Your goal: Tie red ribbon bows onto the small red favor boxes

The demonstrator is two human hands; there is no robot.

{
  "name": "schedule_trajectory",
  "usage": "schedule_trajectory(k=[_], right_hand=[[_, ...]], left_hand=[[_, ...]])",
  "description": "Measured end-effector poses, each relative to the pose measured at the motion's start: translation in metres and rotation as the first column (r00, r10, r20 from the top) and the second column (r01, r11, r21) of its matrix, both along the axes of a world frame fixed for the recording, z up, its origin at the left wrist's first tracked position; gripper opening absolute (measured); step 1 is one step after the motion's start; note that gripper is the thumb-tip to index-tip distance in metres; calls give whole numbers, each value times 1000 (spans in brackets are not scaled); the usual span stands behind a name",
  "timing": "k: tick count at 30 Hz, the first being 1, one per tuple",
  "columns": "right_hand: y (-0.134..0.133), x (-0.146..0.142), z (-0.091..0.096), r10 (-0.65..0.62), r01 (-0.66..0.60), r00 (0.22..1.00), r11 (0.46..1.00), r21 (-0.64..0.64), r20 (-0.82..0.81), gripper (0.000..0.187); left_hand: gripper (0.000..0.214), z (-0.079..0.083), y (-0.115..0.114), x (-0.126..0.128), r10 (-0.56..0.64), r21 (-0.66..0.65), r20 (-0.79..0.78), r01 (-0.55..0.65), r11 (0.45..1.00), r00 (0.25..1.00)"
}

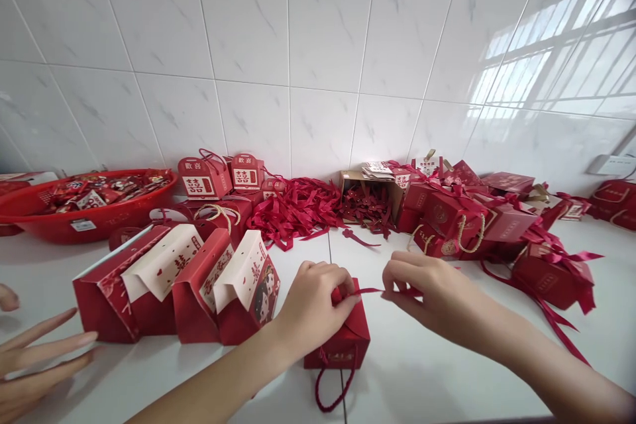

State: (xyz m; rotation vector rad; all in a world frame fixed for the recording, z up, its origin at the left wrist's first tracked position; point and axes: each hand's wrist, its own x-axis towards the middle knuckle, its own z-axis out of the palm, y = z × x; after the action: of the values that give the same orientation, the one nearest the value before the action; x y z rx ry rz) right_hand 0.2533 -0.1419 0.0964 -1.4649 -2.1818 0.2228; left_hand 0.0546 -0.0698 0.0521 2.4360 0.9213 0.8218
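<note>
Two hands meet over one small red box, which stands near the front edge of the bench, about midway along it. The left hand is closed over the box's folded top, pinching it. The right hand pinches the end of a thin ribbon stretched between the two.

The likeliest slip, I judge, is that ribbon. It is narrow and glossy and held only at the fingertips, so a sharp tug could pull it free or tear the paper flap it runs from. The box looks light, and a sideways pull could tip it or drag it toward the front edge, where its cord loop lies.

A row of boxes stands just to the left. The left forearm is close enough to knock one over. Another person's hand lies open at the left front corner, well apart.
</note>
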Motion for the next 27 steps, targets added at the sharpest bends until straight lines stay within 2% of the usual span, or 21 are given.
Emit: schedule_trajectory(k=[2, 5, 6, 9, 12, 16, 18, 20, 22, 25, 27], right_hand=[[-9, 3, 2, 20, -17, 1000, 991, -133, 21, 10], [-10, 4, 0, -10, -6, 999, 948, -319, -48, 36], [-7, 2, -2, -26, -12, 994, 937, -349, -104, 40], [10, -9, -15, -24, -105, 944, 923, -371, -328, 35], [23, -20, -30, -69, -186, 822, 905, -382, -565, 36], [27, -27, -45, -150, -327, 585, 855, -401, -797, 39], [28, -30, -49, -155, -340, 556, 854, -394, -816, 39], [30, -34, -52, -141, -295, 594, 877, -378, -792, 43], [33, -39, -53, -108, -268, 638, 897, -351, -763, 43], [37, -44, -57, -84, -248, 650, 916, -315, -755, 35], [37, -45, -59, -100, -173, 661, 944, -281, -744, 34]], left_hand=[[9, -2, 1, -2, 32, 78, 14, -33, 996, 999], [13, -4, 2, -5, 48, 225, 53, -59, 973, 997], [13, -5, 2, -5, 46, 277, 68, -63, 959, 997], [12, -4, 4, -5, 41, 398, 95, -75, 914, 995], [11, 0, 5, -7, 63, 449, 98, -100, 888, 993], [11, 4, 6, -12, 131, 465, 101, -163, 870, 986], [13, 5, 6, -14, 172, 456, 105, -201, 867, 979], [18, 6, 4, -15, 195, 438, 113, -225, 870, 974], [21, 8, 0, -17, 196, 381, 114, -226, 897, 974], [17, 12, -3, -24, 133, 145, 92, -145, 979, 987], [14, 12, -2, -33, 85, -47, 111, -80, 996, 990]])
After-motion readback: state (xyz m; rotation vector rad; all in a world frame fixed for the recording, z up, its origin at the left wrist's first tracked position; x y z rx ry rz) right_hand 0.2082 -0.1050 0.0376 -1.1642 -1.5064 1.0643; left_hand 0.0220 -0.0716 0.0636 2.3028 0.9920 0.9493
